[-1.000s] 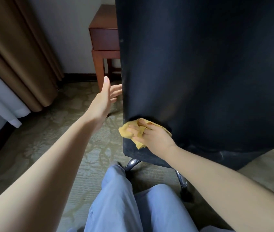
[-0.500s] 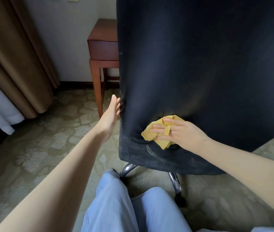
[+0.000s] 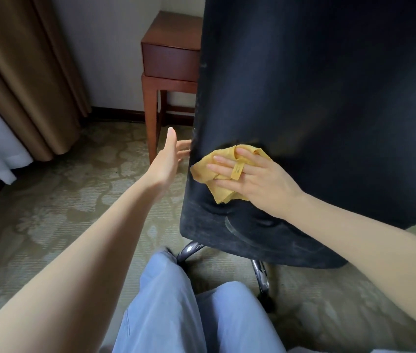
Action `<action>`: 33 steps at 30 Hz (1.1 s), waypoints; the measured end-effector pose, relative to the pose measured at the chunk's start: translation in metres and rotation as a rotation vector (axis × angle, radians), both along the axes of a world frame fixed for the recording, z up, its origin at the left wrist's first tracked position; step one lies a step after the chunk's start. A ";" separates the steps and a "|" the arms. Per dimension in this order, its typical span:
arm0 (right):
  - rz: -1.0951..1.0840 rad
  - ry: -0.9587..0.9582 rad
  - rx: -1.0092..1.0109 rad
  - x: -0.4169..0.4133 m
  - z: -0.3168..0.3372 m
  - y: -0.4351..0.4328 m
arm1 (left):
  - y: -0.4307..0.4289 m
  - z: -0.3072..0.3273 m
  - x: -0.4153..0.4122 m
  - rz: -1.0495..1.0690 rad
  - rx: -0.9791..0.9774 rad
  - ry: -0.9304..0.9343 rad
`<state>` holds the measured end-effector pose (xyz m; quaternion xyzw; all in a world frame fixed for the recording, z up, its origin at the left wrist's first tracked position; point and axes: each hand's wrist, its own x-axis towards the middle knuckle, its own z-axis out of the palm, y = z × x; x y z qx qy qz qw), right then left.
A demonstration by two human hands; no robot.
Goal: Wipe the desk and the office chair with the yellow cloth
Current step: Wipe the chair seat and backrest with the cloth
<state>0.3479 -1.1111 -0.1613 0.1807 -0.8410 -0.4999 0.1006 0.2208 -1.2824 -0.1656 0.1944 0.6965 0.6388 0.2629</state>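
The black office chair point(image 3: 316, 103) fills the right half of the head view, its backrest facing me. The crumpled yellow cloth point(image 3: 223, 193) lies low on that backrest near its left edge. My right hand point(image 3: 255, 177) presses the cloth flat against the fabric with spread, straight fingers, a small tag lying over them. My left hand point(image 3: 167, 159) is open at the backrest's left edge, its fingertips reaching behind that edge. The wooden desk point(image 3: 173, 49) stands behind the chair against the wall, mostly hidden.
Brown curtains point(image 3: 21, 80) and a white sheer hang at the left. Patterned carpet point(image 3: 56, 205) covers the floor. The chair's chrome base legs point(image 3: 261, 273) show under the seat, just ahead of my knees in blue trousers point(image 3: 173, 309).
My right hand has slid the cloth right, then back left and slightly up on the lower backrest. My left hand stays at the chair's left edge, now lower.
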 end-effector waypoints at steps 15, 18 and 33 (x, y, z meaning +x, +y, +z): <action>-0.310 -0.326 -0.249 -0.048 -0.094 -0.045 | 0.009 -0.013 0.004 -0.086 0.056 0.046; -0.325 -0.404 -0.159 -0.027 -0.116 -0.030 | 0.013 -0.011 0.009 -0.120 0.079 0.006; -0.303 -0.354 -0.030 0.048 -0.071 0.028 | 0.020 -0.007 0.019 -0.082 0.081 -0.014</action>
